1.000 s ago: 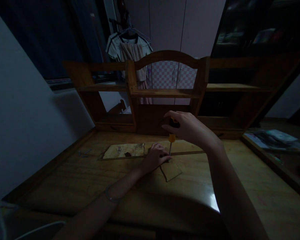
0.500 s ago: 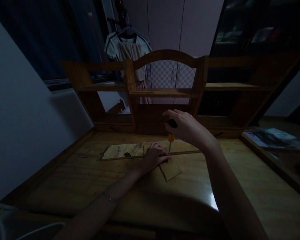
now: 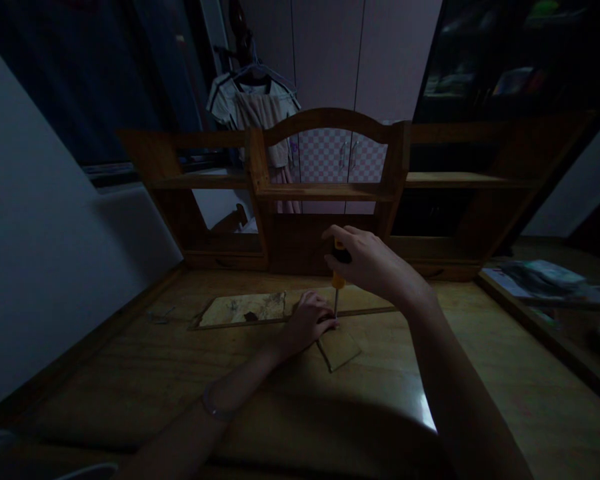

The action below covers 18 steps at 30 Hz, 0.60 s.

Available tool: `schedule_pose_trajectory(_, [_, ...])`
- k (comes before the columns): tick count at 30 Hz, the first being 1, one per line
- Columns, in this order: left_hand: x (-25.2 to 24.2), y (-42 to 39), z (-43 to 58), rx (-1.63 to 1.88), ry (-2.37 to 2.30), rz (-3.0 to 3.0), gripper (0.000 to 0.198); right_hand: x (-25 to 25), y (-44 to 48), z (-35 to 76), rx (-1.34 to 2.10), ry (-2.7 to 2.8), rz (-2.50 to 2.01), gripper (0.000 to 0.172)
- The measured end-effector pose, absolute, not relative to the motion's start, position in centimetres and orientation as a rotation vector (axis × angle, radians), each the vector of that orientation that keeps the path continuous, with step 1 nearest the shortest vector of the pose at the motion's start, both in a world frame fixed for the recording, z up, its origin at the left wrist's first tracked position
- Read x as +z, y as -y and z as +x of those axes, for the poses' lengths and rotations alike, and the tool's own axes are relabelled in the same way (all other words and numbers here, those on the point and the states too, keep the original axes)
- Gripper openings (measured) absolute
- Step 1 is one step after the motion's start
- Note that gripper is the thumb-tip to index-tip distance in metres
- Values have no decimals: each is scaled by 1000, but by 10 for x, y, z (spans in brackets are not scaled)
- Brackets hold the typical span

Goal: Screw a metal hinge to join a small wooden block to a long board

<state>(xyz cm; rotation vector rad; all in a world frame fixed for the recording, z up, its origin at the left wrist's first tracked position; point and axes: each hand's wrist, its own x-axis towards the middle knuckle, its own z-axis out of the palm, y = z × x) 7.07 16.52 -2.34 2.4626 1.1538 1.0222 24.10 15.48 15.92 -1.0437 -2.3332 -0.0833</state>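
A screwdriver with a yellow and black handle stands almost upright, my right hand wrapped round its grip from above. Its metal shaft points down at a small wooden board, which lies askew on the desk. On the boards rests my left hand, its thumb and fingers closed together at the screwdriver's tip. Whatever they pinch there is too small and dark to make out. A long wooden strip with a worn, stained left part runs behind and under my left hand.
The wooden desk carries a hutch of shelves along its back. Thin, wire-like bits lie at the left. Papers and plastic sit beyond the raised right edge. Clothes hang behind.
The view has shifted a little, so the scene sits slightly lower. Both hands keep their places at the screwdriver and the boards, with the right hand's grip nearly unchanged.
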Motion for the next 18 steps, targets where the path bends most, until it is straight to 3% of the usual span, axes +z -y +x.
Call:
schedule_pose_trajectory(10, [-19, -161, 72, 1020, -1223, 2506, 19, 171, -145, 242, -161, 2193, -961, 35])
schedule_pose_trajectory(18, [12, -177, 21, 1184, -1497, 2695, 17, 201, -116, 255, -222, 1781, -848, 28])
